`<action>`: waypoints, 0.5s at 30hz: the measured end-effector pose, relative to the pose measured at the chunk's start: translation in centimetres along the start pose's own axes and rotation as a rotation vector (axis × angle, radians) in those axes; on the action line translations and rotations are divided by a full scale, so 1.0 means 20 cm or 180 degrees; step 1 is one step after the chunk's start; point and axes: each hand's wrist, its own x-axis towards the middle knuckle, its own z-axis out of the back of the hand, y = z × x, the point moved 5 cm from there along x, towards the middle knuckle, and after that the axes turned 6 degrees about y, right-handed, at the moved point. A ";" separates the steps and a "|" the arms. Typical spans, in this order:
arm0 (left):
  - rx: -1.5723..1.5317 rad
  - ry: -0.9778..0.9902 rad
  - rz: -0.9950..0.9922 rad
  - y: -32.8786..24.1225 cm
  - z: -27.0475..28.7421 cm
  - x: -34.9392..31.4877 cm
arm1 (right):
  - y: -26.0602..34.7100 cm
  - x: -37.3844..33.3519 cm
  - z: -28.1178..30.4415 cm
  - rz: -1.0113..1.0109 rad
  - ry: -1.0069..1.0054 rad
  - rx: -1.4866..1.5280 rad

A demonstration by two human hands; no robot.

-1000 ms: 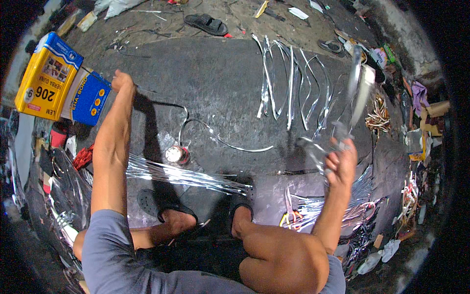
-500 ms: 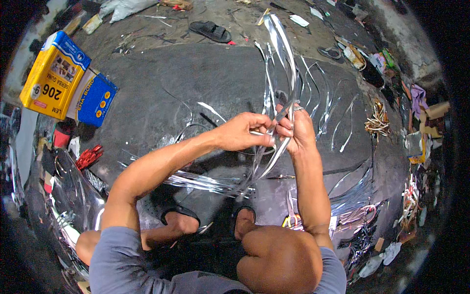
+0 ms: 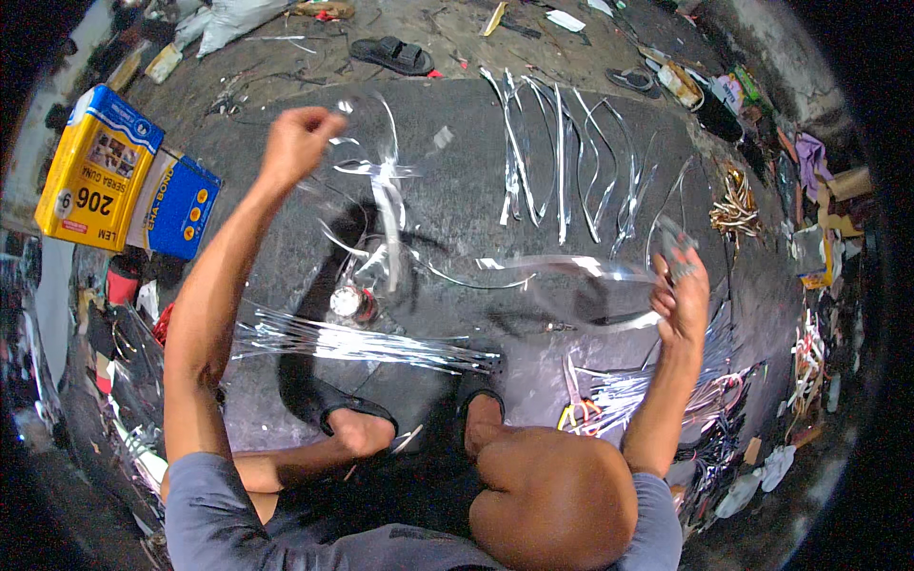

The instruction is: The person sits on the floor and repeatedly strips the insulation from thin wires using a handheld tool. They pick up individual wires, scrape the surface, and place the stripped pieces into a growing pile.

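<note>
My left hand (image 3: 300,143) is raised over the left part of the dark mat, fingers pinched together. A shiny silver strip (image 3: 388,214), smeared by motion, swings near its fingertips and seems held there. On the right, my right hand (image 3: 681,300) is closed around a looped silver strip (image 3: 590,269), which sweeps leftward in a blur. A small grey piece (image 3: 677,243), too blurred to name, sticks up from those fingers. Between the hands, farther off, a row of loose silver strips (image 3: 562,181) lies on the mat.
A sheaf of silver strips (image 3: 367,347) lies before my feet, behind it a small red can (image 3: 352,305). Scissors (image 3: 575,400) rest by more strips at right. A yellow-and-blue tin (image 3: 100,167) stands left. Black sandal (image 3: 392,55) and gold strip bundle (image 3: 735,205) lie farther out.
My hands were together at the middle on a bunch of silver strips. Now they are wide apart, the left up and left, the right lower and right, strips swinging.
</note>
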 end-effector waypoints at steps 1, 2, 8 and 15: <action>0.0199 -0.0196 0.0144 0.07 0.07 0.03 | -0.02 -0.03 0.07 0.0007 0.0109 -0.0140; 0.0009 -0.0233 0.0379 0.13 0.12 0.05 | -0.05 -0.07 0.17 -0.0043 0.0018 -0.0330; -0.0423 0.0080 0.0344 0.03 0.08 0.05 | -0.50 -0.29 0.52 0.0171 -0.0360 -0.3063; -0.1423 0.1301 -0.0465 -0.44 -0.10 -0.02 | -0.62 -0.17 0.10 0.0787 0.0398 -0.3030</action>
